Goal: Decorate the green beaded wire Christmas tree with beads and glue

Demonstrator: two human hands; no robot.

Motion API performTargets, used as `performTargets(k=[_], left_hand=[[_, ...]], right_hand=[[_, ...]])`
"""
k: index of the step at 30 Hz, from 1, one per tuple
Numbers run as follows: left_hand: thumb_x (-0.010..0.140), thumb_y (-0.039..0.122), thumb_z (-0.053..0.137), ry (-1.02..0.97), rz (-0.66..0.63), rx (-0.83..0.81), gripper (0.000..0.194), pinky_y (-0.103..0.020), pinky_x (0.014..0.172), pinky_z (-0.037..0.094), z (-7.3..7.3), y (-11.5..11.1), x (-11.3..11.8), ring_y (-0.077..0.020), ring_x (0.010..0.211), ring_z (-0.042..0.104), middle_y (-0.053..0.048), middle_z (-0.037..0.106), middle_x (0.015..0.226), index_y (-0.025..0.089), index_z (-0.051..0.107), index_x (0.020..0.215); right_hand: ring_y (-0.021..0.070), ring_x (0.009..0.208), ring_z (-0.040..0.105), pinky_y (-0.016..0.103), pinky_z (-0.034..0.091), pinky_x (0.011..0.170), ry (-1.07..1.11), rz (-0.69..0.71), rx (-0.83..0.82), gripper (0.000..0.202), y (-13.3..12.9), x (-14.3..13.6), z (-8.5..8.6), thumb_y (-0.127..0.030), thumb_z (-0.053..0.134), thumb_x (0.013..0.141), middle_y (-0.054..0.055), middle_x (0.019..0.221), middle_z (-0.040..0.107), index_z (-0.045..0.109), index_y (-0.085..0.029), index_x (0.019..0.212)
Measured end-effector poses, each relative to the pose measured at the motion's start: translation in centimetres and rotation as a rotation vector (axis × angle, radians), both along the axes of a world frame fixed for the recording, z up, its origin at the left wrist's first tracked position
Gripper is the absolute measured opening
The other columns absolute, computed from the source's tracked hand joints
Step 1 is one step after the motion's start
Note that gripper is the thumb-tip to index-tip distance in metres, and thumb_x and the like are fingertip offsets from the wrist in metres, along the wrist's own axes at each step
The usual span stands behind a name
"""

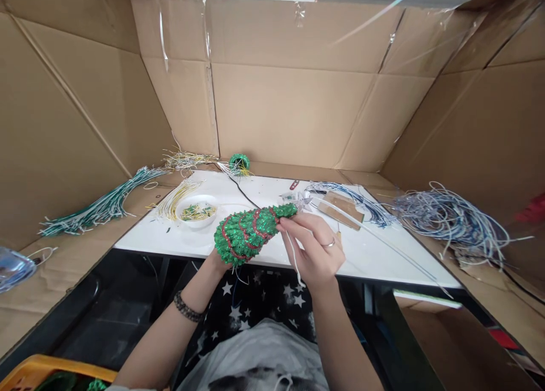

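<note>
A glittery green cone-shaped tree (247,235) with red beaded garland lies tilted above the table's front edge, its narrow tip toward the right. My left hand (219,260) is under its wide end, mostly hidden by it; the fingers do not show. Near the tip, my right hand (313,246) pinches a thin white cord (294,260) that hangs down from the fingertips. Just beyond the tip, a clear star-shaped piece (303,199) rests on the white table.
The white table (264,189) holds a white bowl (196,211) of small clippings and a cardboard piece (340,209). Green wires (114,201) lie left, blue-white wires (455,218) right. Cardboard walls (289,113) surround the table; an orange basket (38,365) stands at lower left.
</note>
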State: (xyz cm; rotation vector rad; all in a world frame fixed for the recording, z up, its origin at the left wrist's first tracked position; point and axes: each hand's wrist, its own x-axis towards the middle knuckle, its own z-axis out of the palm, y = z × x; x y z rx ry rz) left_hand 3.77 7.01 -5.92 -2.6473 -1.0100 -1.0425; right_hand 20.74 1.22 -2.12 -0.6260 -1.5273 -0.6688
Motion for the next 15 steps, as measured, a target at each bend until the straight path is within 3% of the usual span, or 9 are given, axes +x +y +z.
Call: performTargets(k=[3,7,12,15], left_hand=[[0.101,0.03,0.044,0.097,0.046,0.228,0.041,-0.033,0.093,0.055,0.6,-0.4,0.2,-0.0215,0.106,0.069,-0.008,0.074,0.117,0.022,0.059,0.139],[0.102,0.03,0.042,0.147,0.009,0.331,0.041,-0.029,0.087,0.056,1.3,-1.0,0.2,-0.0189,0.097,0.071,-0.005,0.075,0.115,0.026,0.057,0.14],[0.104,0.03,0.036,0.099,-0.057,0.317,0.04,-0.024,0.099,0.05,1.3,-0.8,0.1,-0.0165,0.104,0.069,-0.004,0.075,0.114,0.021,0.068,0.127],[0.102,0.033,0.039,0.125,-0.065,0.18,0.041,-0.027,0.098,0.051,1.3,-0.7,0.0,-0.0198,0.101,0.069,-0.006,0.076,0.11,0.019,0.071,0.122]], right_hand=[[0.0173,0.076,0.069,0.031,0.06,0.07,-0.008,0.031,0.018,0.024,-0.3,0.1,-0.1,-0.006,0.073,0.082,0.006,0.081,0.071,0.067,-0.016,0.103],[0.017,0.071,0.069,0.029,0.057,0.062,-0.003,0.044,0.101,0.019,-0.6,0.0,-0.7,-0.005,0.073,0.082,0.006,0.076,0.07,0.068,-0.013,0.098],[0.0152,0.065,0.066,0.028,0.054,0.059,-0.027,0.032,0.117,0.021,-0.4,-0.3,-0.8,-0.003,0.075,0.08,0.006,0.071,0.069,0.068,-0.01,0.098],[0.0147,0.062,0.066,0.027,0.053,0.057,-0.038,0.032,0.13,0.022,-0.4,-0.2,-0.8,-0.003,0.075,0.08,0.005,0.069,0.068,0.068,-0.011,0.099]])
